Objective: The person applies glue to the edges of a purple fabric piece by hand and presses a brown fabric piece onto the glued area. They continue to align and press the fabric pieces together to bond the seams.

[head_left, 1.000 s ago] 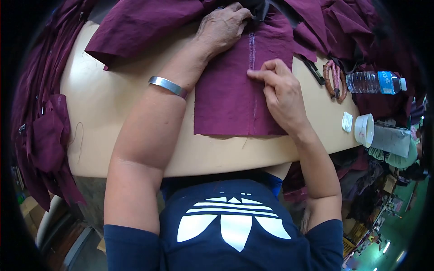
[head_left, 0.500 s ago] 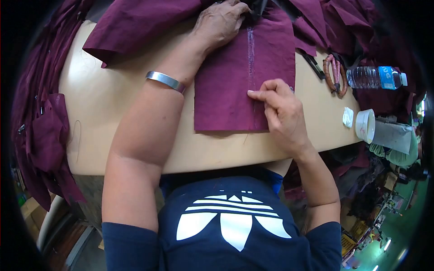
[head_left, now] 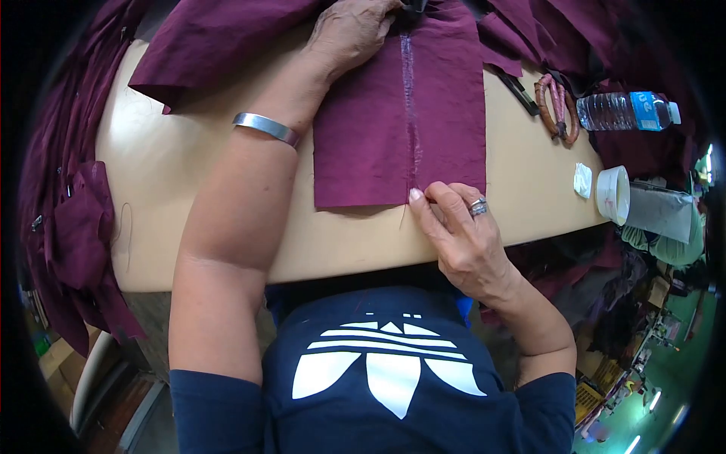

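Maroon cloth panel [head_left: 378, 129] lies flat on the tan tabletop [head_left: 174, 166], its near hem just under the right hand [head_left: 461, 234], whose grip is pressed together, thumb and forefinger pinching the hem where a pale stitched seam [head_left: 411, 106] meets the edge. At the far end of that seam, the left hand [head_left: 348, 30] rests fingers-down on the fabric, its grip spread. More maroon cloth is heaped along the tabletop's far edge; a water bottle [head_left: 628, 111] lies to the right.

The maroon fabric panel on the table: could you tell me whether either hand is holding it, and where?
The right hand pinches the maroon fabric panel at its near edge; the left hand presses its far end.
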The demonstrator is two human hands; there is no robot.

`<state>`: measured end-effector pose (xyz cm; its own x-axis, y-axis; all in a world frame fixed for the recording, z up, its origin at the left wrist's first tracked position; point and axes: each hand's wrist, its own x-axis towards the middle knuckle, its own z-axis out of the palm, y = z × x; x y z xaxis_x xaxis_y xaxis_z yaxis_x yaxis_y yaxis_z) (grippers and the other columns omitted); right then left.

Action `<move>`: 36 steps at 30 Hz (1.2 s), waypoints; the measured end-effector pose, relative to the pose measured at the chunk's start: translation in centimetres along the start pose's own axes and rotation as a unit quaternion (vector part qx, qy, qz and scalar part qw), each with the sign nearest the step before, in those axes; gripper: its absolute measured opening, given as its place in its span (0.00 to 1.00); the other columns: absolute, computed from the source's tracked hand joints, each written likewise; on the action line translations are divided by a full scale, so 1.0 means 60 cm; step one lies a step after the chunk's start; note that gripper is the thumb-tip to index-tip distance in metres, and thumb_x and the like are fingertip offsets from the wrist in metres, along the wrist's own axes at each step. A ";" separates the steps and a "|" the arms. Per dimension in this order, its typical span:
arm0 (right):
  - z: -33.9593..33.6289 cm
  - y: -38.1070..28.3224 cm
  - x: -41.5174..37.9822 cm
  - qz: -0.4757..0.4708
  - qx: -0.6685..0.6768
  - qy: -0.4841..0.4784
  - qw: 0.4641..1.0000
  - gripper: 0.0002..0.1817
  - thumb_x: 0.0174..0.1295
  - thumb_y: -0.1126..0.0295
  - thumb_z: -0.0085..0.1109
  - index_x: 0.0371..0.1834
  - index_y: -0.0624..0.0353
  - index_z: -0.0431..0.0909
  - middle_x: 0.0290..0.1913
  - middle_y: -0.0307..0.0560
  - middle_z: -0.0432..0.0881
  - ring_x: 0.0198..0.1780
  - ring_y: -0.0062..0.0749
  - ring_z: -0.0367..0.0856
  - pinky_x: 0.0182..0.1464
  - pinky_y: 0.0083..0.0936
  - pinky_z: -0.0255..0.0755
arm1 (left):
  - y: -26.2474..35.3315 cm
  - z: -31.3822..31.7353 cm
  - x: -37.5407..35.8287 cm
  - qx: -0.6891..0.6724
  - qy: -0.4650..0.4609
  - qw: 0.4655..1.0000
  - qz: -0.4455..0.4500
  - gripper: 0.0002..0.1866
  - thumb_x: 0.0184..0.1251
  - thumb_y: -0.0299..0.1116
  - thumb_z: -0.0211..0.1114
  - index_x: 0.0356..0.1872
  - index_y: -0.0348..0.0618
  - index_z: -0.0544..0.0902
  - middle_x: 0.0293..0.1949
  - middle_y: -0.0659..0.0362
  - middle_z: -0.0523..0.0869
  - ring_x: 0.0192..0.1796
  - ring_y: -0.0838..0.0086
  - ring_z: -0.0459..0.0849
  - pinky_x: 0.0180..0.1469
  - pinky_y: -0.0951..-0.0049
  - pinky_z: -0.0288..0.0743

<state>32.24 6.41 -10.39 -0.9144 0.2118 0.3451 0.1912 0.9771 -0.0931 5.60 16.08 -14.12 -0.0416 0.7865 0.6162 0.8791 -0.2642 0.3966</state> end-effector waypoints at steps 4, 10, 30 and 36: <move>-0.017 0.013 0.011 0.112 0.175 0.010 0.978 0.17 0.49 0.78 0.53 0.44 0.71 0.75 0.42 0.52 0.74 0.38 0.43 0.74 0.40 0.32 0.72 | 0.001 0.001 0.001 -0.005 0.000 1.000 -0.002 0.07 0.62 0.28 0.55 0.40 0.42 0.78 0.40 0.51 0.79 0.44 0.54 0.79 0.48 0.61 0.73; -0.008 -0.008 0.006 0.080 0.095 -0.037 0.991 0.16 0.46 0.80 0.52 0.41 0.65 0.76 0.48 0.54 0.71 0.45 0.45 0.72 0.46 0.35 0.70 | 0.004 -0.004 0.001 0.002 -0.010 1.000 -0.006 0.08 0.63 0.28 0.55 0.41 0.43 0.78 0.41 0.52 0.79 0.45 0.55 0.79 0.48 0.61 0.73; -0.248 0.317 -0.295 0.542 -0.154 -0.154 0.812 0.37 0.35 0.56 0.69 0.55 0.53 0.77 0.71 0.59 0.56 0.71 0.55 0.53 0.70 0.39 0.49 | -0.011 0.002 0.004 0.034 -0.049 0.998 -0.025 0.11 0.66 0.33 0.54 0.47 0.49 0.79 0.45 0.59 0.80 0.47 0.61 0.80 0.50 0.65 0.71; -0.259 0.307 -0.294 0.544 -0.175 -0.082 0.817 0.33 0.37 0.59 0.68 0.52 0.57 0.76 0.71 0.57 0.57 0.70 0.54 0.55 0.69 0.39 0.52 | -0.012 0.001 0.003 0.037 -0.045 0.998 -0.019 0.11 0.66 0.33 0.55 0.47 0.49 0.79 0.45 0.59 0.80 0.48 0.61 0.80 0.50 0.65 0.71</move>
<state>57.46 20.95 -3.68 -0.1659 0.9807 0.1032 0.9861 0.1646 0.0207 5.00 16.43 -14.30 -0.0351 0.8430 0.5367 0.9105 -0.1944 0.3649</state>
